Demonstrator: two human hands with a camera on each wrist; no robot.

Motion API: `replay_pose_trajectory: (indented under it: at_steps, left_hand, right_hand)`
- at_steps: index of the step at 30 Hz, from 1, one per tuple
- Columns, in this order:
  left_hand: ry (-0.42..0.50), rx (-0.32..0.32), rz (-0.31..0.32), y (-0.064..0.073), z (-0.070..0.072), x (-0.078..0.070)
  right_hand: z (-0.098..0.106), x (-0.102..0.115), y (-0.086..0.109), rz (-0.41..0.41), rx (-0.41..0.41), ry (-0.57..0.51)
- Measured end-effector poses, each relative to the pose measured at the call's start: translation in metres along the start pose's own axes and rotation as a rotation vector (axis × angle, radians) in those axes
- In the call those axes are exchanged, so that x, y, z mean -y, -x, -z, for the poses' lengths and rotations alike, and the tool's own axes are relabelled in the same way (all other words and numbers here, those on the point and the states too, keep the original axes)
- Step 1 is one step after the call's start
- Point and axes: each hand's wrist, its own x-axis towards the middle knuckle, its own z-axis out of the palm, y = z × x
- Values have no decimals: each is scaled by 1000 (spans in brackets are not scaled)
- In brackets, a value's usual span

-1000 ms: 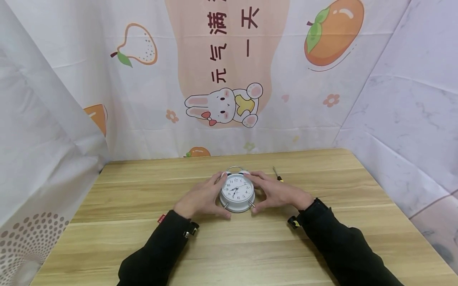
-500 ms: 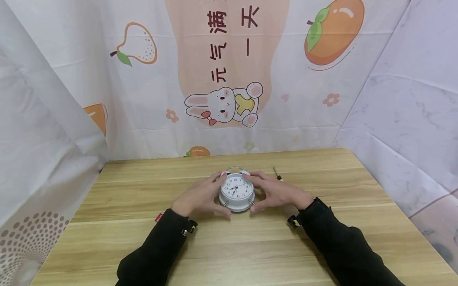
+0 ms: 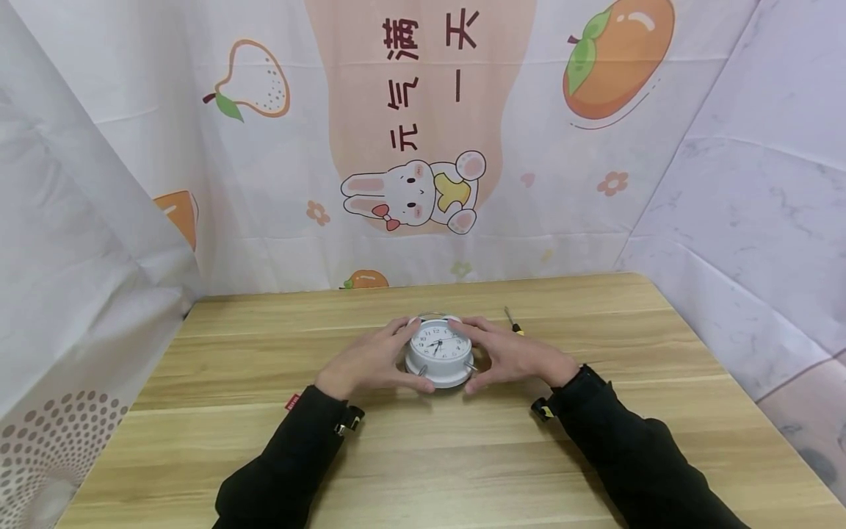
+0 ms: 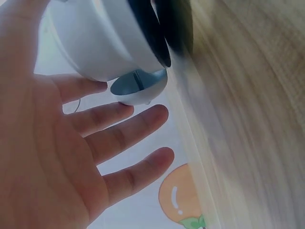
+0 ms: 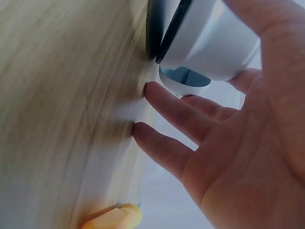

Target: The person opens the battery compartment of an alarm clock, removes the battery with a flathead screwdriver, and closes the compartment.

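A white twin-bell alarm clock [image 3: 438, 348] lies with its dial facing up and its two metal feet toward me in the head view. My left hand [image 3: 370, 361] holds its left side, thumb near the foot and index finger by the bell. From the other side my right hand [image 3: 518, 358] holds it the same way. In the left wrist view, the remaining fingers spread below a bell [image 4: 143, 89]. The right wrist view shows two fingertips touching the wood beside the clock [image 5: 205, 43]. Its dark back is close to the tabletop; whether they touch, I cannot tell.
A small screwdriver [image 3: 513, 321] lies behind my right hand; its yellow handle [image 5: 114, 218] shows in the right wrist view. The wooden table [image 3: 436, 470] ends at a printed curtain [image 3: 264, 206] at the back. More cloth hangs on both sides.
The clock has tilted back in my hands, so its dial now looks flatter and more of its lower side shows. Both hands have stayed nearly in place.
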Motion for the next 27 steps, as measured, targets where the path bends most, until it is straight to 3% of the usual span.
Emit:
replay_pose_trajectory:
  at_steps: [19, 27]
  left_hand:
    - [-8, -36, 31, -3, -2, -3]
    - [3, -48, -32, -1, -2, 1]
  right_hand:
    - [-2, 0, -2, 36, -46, 30]
    - [-3, -1, -3, 23, -38, 28]
